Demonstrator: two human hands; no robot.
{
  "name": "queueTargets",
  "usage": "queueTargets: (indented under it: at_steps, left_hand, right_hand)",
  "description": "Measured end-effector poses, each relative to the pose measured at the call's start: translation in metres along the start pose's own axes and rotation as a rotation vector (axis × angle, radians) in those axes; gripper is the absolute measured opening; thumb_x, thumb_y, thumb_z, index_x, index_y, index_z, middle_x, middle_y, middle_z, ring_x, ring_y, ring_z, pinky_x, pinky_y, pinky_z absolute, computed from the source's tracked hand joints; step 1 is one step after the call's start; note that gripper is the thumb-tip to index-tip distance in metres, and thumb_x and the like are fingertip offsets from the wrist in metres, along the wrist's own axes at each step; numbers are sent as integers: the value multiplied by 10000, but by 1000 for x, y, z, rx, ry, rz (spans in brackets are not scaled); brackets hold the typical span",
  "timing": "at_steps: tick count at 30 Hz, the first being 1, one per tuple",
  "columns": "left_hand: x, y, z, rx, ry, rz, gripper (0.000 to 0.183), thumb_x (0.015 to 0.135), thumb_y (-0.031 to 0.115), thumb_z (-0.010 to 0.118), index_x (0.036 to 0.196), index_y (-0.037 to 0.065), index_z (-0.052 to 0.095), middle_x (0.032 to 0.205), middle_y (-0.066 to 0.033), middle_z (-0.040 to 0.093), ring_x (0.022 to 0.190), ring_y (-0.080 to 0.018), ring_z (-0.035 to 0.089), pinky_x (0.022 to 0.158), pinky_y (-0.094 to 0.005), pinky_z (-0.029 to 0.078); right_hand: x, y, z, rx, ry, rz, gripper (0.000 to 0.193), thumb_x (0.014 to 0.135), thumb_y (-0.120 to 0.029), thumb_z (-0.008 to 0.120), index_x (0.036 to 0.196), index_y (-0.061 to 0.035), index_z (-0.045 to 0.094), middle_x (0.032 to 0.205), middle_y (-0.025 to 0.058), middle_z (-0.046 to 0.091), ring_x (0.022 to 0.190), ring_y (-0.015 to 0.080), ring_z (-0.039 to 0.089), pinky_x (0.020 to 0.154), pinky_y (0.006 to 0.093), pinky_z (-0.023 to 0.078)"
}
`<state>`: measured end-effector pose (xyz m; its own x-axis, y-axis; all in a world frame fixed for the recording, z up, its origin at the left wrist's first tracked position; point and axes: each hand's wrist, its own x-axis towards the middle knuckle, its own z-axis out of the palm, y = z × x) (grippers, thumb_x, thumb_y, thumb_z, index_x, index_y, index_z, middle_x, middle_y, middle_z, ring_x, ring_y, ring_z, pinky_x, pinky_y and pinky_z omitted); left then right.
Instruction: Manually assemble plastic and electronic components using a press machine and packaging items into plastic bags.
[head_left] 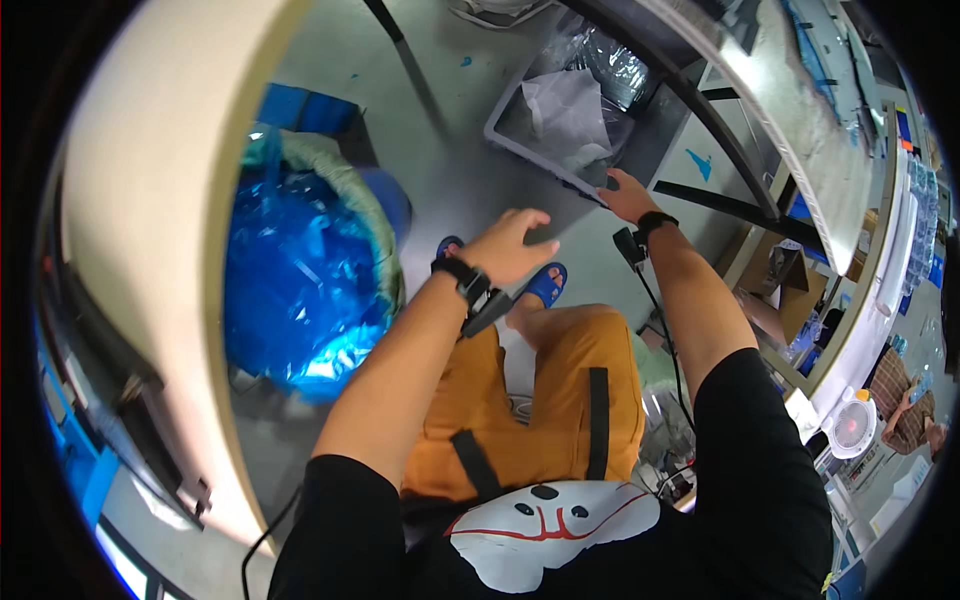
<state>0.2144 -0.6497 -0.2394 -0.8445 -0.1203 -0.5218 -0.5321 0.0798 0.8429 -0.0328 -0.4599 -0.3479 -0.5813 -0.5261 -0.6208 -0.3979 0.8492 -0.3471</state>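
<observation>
My left hand [508, 245] is in mid-air above the floor, over my blue slippers [547, 285], with its fingers apart and nothing in them. Farther right, my right hand [628, 198] is at the near corner of a grey plastic bin [540, 165], thumb and fingers apart. Whether it touches the rim I cannot tell. Inside the bin lie a crumpled white sheet [568, 112] and clear plastic bags [610, 68]. Each wrist wears a black strap [462, 278] with a small dark device; a black cable runs from the right one.
To my left, a large round bin lined with blue plastic [300, 270] stands beside a pale table edge [225, 200]. Black table legs [720, 140] and a white tabletop [800, 130] are at the right. A white fan [852, 425] and a seated person [895, 390] show at far right.
</observation>
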Motion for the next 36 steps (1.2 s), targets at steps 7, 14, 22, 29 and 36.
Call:
queueTargets:
  at_steps: [7, 14, 22, 29, 36]
  left_hand:
    - [159, -41, -24, 568, 223, -327, 815, 856, 407, 633, 1490, 111, 217, 1498, -201, 258, 1339, -402, 357, 1072, -520, 348]
    - [229, -63, -43, 576, 143, -531, 1057, 877, 314, 622, 1485, 142, -225, 1479, -311, 199, 1261, -467, 449, 1082, -480, 354]
    - [243, -82, -56, 721, 69, -565, 1078, 855, 259, 616, 1442, -24, -243, 1435, -359, 164, 1264, -486, 429, 1073, -438, 363]
    - [245, -77, -49, 730, 33, -551, 1029, 840, 181, 564, 1445, -27, -242, 1476, -337, 121, 1271, -516, 407, 1060, -466, 373]
    - [249, -66, -44, 713, 45, -477, 1088, 861, 272, 620, 1434, -40, -252, 1458, -326, 156, 1249, -506, 423, 1052, -460, 385]
  right_hand:
    - [99, 40, 27, 687, 165, 280, 813, 818, -400, 679, 1431, 21, 351, 1383, 222, 481, 1278, 311, 477, 1029, 357, 390]
    - [178, 91, 28, 878, 224, 424, 806, 821, -496, 652, 1386, 22, 401, 1254, 178, 532, 1008, 264, 555, 812, 443, 465]
    - [263, 130, 36, 1001, 246, 310, 667, 926, -452, 548, 1387, 19, 448, 1458, 199, 390, 1269, 291, 459, 959, 437, 470]
    - [336, 199, 61, 1314, 319, 330, 441, 914, -431, 528, 1104, -41, 612, 984, 126, 634, 839, 236, 600, 639, 399, 498]
    - [371, 258, 32, 1319, 425, 235, 414, 881, -354, 526, 1048, 15, 616, 940, 128, 609, 792, 247, 567, 733, 354, 429]
